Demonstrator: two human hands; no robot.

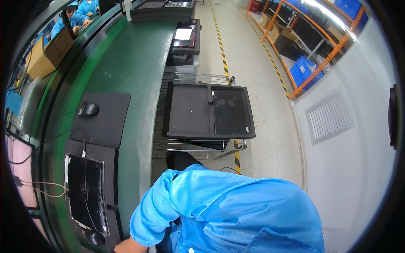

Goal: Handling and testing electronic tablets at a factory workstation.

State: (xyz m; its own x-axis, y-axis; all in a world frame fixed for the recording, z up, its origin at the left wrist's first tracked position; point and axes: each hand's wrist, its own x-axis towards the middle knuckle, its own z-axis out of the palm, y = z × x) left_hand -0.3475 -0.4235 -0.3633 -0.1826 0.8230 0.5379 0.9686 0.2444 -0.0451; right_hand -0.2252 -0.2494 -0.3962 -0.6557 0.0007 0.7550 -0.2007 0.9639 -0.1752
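Note:
Neither hand shows clearly. My blue sleeve fills the lower middle, and a bare bit of forearm leaves the picture at the bottom edge beside the green workbench. Nearest to it on the bench lie a flat black panel in clear wrap and a small dark rounded object. A black mouse rests on a black mat further up. A dark shape pokes out above my sleeve; I cannot tell what it is.
A wire cart right of the bench carries a black two-part tray. More black trays stand beyond. Yellow-black tape runs along the floor. Orange racks hold blue bins. A white wall with a vent is at right. People in blue work at the far left.

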